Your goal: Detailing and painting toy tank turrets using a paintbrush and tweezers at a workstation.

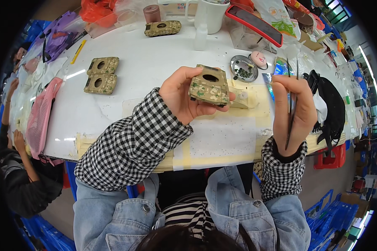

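Observation:
My left hand (179, 94) is closed around a camouflage toy tank hull (209, 85), lifted above the table with its round turret hole facing up. In my right hand (299, 106), raised to the right of the hull, a pair of dark tweezers (297, 69) runs upright between the fingers. Whether the tweezer tips pinch anything is too small to tell. Between and beyond my hands lies a round metal dish (255, 76) with small dark green pieces in it. Two more camouflage hulls (100, 83) sit together at the left, and another hull (162, 28) lies at the far side.
White paper (220, 144) and yellow tape cover the table's near edge. Behind stand a white mug (213, 16), a small white bottle (200, 37) and a red-cased phone (255, 26). A pink mesh basket (45, 115) and a person's arm (27, 161) are at the left; a black bag (334, 102) lies right.

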Available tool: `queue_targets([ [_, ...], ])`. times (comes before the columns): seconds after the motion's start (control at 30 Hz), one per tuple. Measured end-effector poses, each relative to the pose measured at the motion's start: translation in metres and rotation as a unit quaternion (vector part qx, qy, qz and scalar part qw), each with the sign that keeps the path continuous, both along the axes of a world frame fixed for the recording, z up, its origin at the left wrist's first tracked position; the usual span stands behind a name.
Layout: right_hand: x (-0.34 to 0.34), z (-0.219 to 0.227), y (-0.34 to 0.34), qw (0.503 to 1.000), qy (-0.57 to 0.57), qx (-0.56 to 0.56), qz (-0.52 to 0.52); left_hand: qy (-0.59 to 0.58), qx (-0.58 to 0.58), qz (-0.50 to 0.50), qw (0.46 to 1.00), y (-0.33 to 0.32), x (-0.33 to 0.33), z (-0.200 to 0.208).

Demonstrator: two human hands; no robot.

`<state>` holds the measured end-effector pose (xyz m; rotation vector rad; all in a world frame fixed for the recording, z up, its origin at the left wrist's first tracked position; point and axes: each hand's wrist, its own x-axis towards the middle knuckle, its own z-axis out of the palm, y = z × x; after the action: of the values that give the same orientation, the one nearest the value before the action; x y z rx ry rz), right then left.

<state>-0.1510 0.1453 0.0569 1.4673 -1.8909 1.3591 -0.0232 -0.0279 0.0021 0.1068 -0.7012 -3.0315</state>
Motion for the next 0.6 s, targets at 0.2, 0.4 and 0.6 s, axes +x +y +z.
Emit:
queue_targets([
  [0.2,0.018,0.002,-0.009,0.975,-0.158,0.003,0.156,0.01,0.011,-0.034,0.999,0.001,-0.001,0.003],
  [0.4,0.025,-0.01,-0.024,0.918,-0.326,-0.033,0.225,-0.014,-0.013,-0.023,1.0,0.003,0.0,0.006],
  [0.6,0.024,-0.01,-0.024,0.92,-0.317,-0.026,0.228,-0.022,-0.03,-0.017,0.999,0.005,0.0,0.007],
])
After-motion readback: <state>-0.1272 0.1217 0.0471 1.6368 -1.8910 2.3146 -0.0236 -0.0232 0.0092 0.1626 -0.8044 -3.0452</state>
